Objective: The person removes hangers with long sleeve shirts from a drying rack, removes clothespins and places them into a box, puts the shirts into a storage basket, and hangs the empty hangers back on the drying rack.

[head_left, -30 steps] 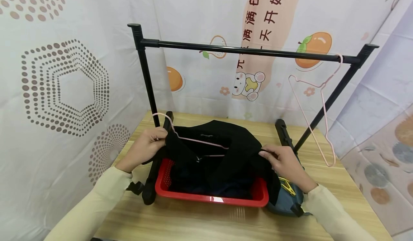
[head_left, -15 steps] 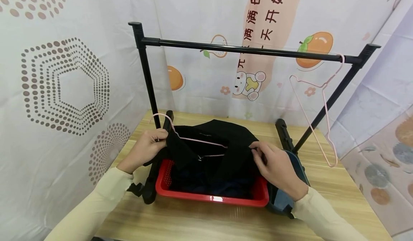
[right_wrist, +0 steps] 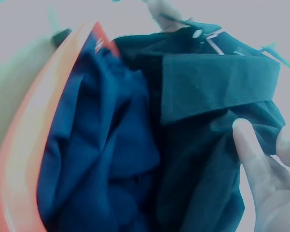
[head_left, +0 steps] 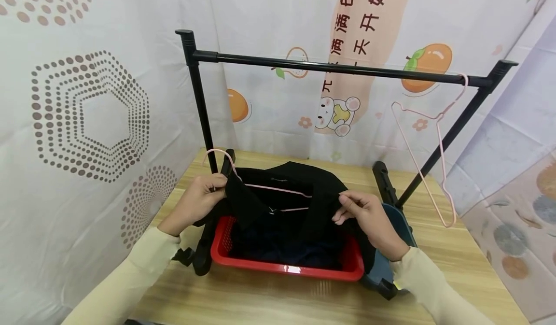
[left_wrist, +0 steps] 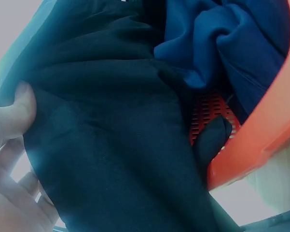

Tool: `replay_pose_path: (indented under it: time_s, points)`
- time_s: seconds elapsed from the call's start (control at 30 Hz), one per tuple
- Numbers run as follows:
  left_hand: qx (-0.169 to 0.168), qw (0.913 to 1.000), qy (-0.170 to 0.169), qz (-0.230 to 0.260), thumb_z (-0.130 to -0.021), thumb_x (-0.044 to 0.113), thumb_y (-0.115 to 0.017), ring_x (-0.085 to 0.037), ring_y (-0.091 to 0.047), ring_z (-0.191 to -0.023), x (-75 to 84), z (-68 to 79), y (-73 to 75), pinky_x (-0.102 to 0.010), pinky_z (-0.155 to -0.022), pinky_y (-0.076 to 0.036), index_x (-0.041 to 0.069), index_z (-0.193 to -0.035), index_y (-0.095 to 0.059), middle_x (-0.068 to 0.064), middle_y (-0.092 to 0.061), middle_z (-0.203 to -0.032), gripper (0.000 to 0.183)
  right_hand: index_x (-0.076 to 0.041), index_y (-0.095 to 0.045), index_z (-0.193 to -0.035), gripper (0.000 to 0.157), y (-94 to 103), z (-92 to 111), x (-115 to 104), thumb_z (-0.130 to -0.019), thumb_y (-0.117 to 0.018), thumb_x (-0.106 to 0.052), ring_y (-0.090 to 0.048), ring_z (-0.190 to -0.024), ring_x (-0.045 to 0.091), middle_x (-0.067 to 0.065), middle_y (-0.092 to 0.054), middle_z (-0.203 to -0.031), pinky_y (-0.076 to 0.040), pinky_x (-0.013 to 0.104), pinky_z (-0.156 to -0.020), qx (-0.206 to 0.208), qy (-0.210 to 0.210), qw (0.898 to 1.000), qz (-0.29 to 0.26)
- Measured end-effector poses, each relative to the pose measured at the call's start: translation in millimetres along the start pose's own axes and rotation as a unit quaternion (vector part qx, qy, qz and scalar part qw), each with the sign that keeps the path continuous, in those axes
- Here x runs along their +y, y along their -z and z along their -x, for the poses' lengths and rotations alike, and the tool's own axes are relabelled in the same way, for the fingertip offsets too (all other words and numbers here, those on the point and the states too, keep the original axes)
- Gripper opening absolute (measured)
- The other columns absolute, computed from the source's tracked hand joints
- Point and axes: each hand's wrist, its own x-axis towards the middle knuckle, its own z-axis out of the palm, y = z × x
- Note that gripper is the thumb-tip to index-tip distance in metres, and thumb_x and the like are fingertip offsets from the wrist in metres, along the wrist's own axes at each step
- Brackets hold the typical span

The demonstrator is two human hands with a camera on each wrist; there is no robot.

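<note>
A black collared shirt (head_left: 323,204) is spread over the red basket (head_left: 286,269), its neck opening facing up. Inside that opening lies a pink hanger (head_left: 278,189), its hook sticking out at the left, past the collar. My left hand (head_left: 196,202) pinches the shirt by the collar, close to the hook; in the left wrist view the thumb presses on the black cloth (left_wrist: 106,130). At the shirt's right side, my right hand (head_left: 369,219) pinches a fold between thumb and finger, as the right wrist view shows. Dark blue cloth (right_wrist: 96,145) fills the basket below.
A black clothes rack (head_left: 330,67) stands behind and around the basket, feet on the wooden table (head_left: 304,298). Another pink hanger (head_left: 443,161) hangs bare at the right end of its bar. A blue-grey container (head_left: 397,223) sits right of the basket, partly under my right arm.
My right hand has let go at the outer right part of the shirt and taken hold further in, to the left. My left hand has stayed at the collar.
</note>
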Motion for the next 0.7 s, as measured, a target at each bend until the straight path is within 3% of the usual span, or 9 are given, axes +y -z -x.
replay_pose_path:
  time_s: [0.1, 0.2, 0.47, 0.57, 0.7]
  points:
    - [0.004, 1.0, 0.003, 0.001, -0.084, -0.011, -0.063, -0.018, -0.04, -0.058, 1.1, -0.7, 0.1, -0.026, -0.056, -0.033, 0.009, -0.058, -0.051, -0.005, -0.051, -0.067, 0.036, 0.008, -0.059, -0.108, 0.027, 0.4, 0, 0, -0.101, -0.049, -0.015, -0.068, -0.072, 0.029, 0.021, -0.067, -0.081, -0.055, 0.041, -0.072, -0.008, -0.029, 0.995, -0.1]
    - [0.001, 0.9998, 0.015, 0.008, -0.086, -0.008, -0.063, -0.016, -0.043, -0.06, 0.6, -1.1, 0.0, -0.026, -0.057, -0.035, 0.012, -0.062, -0.059, -0.004, -0.056, -0.069, 0.032, 0.007, -0.058, -0.104, 0.026, -0.2, 1, 1, -0.101, -0.047, -0.016, -0.068, -0.075, 0.026, 0.017, -0.066, -0.084, -0.055, 0.038, -0.074, -0.012, -0.044, 0.986, -0.163]
    - [-0.008, 0.9996, 0.017, 0.022, -0.085, -0.008, -0.064, -0.017, -0.048, -0.064, -0.8, -1.2, -2.4, -0.024, -0.06, -0.037, 0.011, -0.067, -0.065, -0.001, -0.062, -0.074, 0.026, -0.006, -0.06, -0.098, 0.018, -3.7, 2, 6, -0.102, -0.046, -0.016, -0.064, -0.072, 0.014, 0.007, -0.06, -0.082, -0.052, 0.025, -0.071, 0.019, -0.095, 0.96, -0.265]
    - [-0.009, 0.9996, 0.021, 0.018, -0.085, -0.007, -0.065, -0.014, -0.051, -0.066, -0.4, -0.5, -3.7, -0.023, -0.062, -0.039, 0.012, -0.07, -0.068, 0.002, -0.064, -0.078, 0.025, -0.007, -0.062, -0.103, 0.02, -6.5, 1, 5, -0.102, -0.042, -0.01, -0.059, -0.069, 0.011, 0.006, -0.056, -0.086, -0.05, 0.021, -0.066, 0.029, -0.132, 0.943, -0.304]
    - [-0.017, 0.9993, 0.032, 0.011, -0.086, -0.005, -0.066, -0.012, -0.054, -0.068, 3.1, -0.2, -4.6, -0.023, -0.063, -0.041, 0.013, -0.074, -0.072, 0.004, -0.065, -0.08, 0.022, -0.008, -0.059, -0.104, 0.026, -10.4, -1, 3, -0.101, -0.035, 0.001, -0.054, -0.065, 0.007, 0.003, -0.051, -0.086, -0.046, 0.015, -0.06, 0.049, -0.201, 0.907, -0.367]
